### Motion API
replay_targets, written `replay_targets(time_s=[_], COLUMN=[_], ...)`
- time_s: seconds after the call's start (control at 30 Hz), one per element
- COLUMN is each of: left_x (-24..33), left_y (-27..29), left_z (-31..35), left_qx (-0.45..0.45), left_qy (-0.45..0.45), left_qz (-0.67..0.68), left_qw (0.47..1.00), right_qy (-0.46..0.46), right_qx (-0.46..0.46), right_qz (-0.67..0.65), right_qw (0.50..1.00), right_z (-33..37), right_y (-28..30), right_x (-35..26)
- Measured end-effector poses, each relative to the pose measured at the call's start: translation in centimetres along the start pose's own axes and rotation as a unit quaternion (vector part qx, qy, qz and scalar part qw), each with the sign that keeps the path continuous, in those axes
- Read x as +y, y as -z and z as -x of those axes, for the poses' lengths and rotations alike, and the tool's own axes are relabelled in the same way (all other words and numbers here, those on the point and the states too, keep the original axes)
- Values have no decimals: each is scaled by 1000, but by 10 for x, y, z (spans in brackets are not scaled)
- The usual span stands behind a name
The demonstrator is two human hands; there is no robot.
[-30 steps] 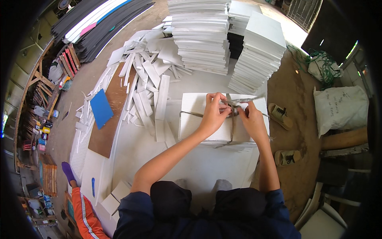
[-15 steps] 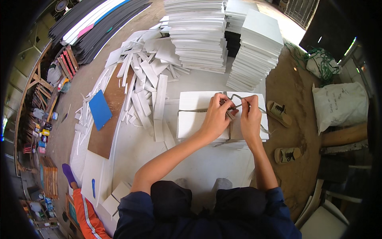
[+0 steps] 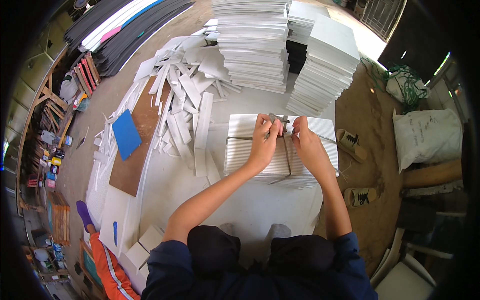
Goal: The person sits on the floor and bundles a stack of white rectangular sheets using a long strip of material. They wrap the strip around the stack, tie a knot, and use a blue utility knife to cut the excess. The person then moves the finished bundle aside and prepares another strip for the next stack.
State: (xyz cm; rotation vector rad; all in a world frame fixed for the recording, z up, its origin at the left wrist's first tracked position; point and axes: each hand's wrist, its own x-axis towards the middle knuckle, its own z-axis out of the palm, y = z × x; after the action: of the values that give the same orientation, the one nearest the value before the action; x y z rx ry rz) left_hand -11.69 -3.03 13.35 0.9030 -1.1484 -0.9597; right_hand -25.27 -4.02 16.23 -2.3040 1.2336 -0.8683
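In front of me lies a bundle of white corrugated sheets, with a grey cord passing across and down over it. Above the bundle's middle, my left hand is closed around a gathered length of the cord, part of which sticks up past the fingers. Just to its right, my right hand pinches at the cord, the fingertips close to the left hand's. My fingers partly hide the spot where the cord crosses.
Tall stacks of white sheets stand beyond the bundle. White offcuts are heaped to the left, by a brown board and a blue sheet. Shoes sit at right. Another person's orange-clad leg is at lower left.
The raised loop of cord between my hands is gone; the cord now lies closer to the bundle. My left hand has turned more upright, and my right hand has shifted slightly left.
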Motion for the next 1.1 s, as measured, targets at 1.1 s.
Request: replay_targets(time_s=[1.1], left_x=[-7], left_y=[14], left_z=[5], left_qx=[103], left_qy=[-51], left_qz=[-3], left_qw=[993], right_qy=[72], right_qx=[-48], right_qz=[-25], right_qw=[996], right_z=[-27], right_y=[-4], right_x=[2])
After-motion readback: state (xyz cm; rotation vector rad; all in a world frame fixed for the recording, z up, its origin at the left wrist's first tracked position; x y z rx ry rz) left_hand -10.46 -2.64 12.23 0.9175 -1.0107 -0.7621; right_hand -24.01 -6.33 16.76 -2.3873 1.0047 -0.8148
